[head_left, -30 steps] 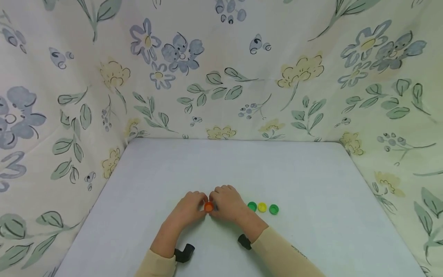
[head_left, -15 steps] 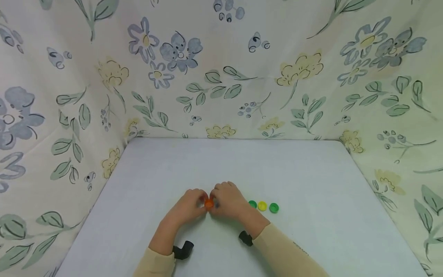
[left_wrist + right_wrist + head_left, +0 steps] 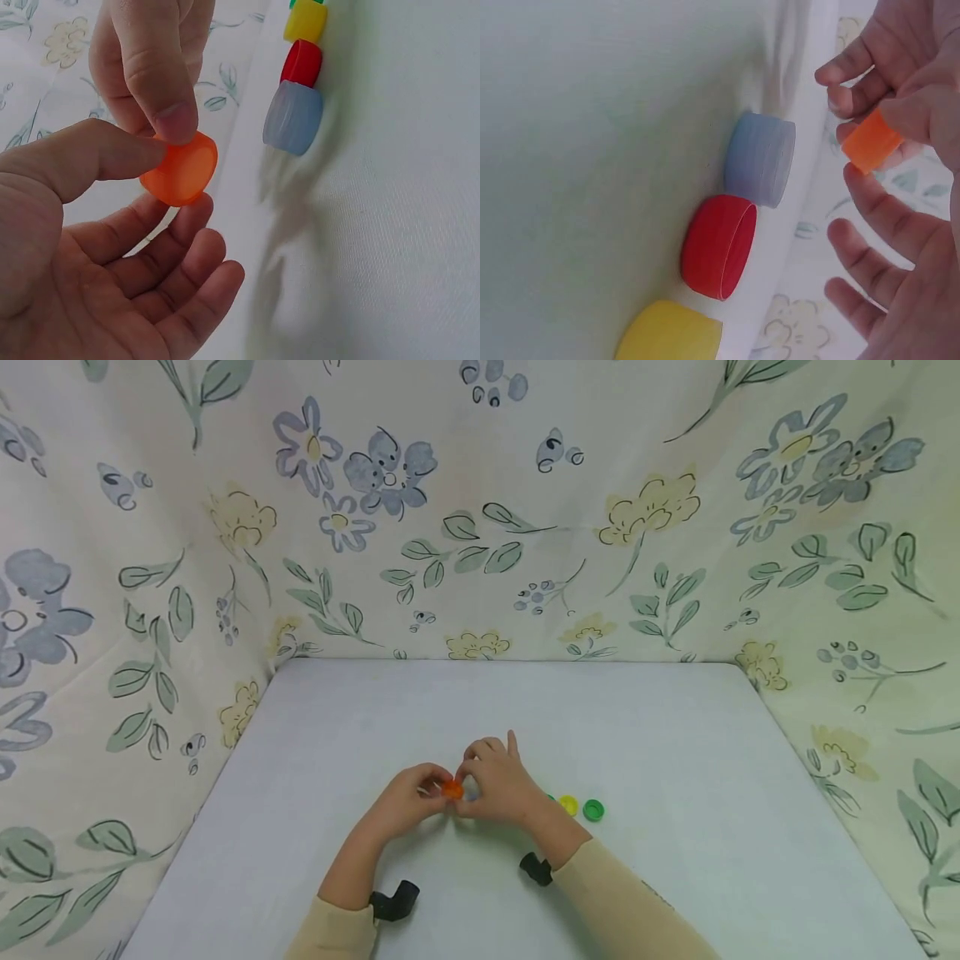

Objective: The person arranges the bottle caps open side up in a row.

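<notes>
An orange bottle cap [image 3: 452,790] is held up between the two hands, tilted rather than flat. My left hand [image 3: 405,803] pinches it with the thumb on top and fingertips underneath, the other fingers spread loosely in the left wrist view. From the other side my right hand [image 3: 501,785] pinches the same cap [image 3: 871,141] between thumb and index finger, one of its fingers sticking up straight in the head view. Close by the hands on the table, a pale blue cap [image 3: 759,159] and a red cap [image 3: 718,246] stand in a row; the right hand mostly hides them in the head view.
The row continues rightward with a yellow cap [image 3: 568,806] and a green cap [image 3: 593,810]; another green cap [image 3: 551,797] is partly covered by the right wrist. Floral cloth [image 3: 480,527] hangs behind and beside the white table [image 3: 637,718].
Both hands have raised the orange cap off its place and away from the body. Its open side faced up earlier; now it is tipped. A right-hand finger has straightened upward.
</notes>
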Available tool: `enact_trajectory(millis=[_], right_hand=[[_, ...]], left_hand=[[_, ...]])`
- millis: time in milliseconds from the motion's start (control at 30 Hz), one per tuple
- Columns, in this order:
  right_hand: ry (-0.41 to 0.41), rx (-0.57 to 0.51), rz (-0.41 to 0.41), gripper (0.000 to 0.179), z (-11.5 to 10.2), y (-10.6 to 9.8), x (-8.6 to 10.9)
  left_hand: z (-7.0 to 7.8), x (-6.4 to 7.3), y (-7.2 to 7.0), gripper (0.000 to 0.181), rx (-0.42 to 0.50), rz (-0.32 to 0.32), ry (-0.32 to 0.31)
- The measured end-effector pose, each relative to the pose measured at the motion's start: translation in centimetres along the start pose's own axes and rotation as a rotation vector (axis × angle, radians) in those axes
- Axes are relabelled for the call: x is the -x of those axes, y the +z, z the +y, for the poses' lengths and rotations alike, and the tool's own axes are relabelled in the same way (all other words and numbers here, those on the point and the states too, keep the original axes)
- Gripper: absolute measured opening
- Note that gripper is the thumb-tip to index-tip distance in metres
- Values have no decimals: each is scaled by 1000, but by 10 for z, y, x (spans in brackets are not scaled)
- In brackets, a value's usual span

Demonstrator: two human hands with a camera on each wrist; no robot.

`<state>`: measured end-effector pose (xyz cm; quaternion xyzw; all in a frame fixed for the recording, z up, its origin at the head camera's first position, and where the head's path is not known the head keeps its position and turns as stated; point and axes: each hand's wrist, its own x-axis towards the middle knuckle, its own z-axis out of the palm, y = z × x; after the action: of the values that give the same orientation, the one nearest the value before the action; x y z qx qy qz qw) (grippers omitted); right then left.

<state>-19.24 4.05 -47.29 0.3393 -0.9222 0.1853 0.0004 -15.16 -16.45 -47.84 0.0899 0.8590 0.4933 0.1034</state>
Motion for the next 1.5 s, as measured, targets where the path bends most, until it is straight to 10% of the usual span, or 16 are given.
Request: enact_trajectory(millis=[800,1233,1500], right_hand=[[-263,79,203,29,7,1,3],[-280,202,204,27,10,4,1],[-206,149,158,28,14,8,-4]], left_hand=[[2,-15,5,21,161,75,-255],[-3,-16,4,17,245,35,-238],[-5,-18,4,19,144,74,-227]])
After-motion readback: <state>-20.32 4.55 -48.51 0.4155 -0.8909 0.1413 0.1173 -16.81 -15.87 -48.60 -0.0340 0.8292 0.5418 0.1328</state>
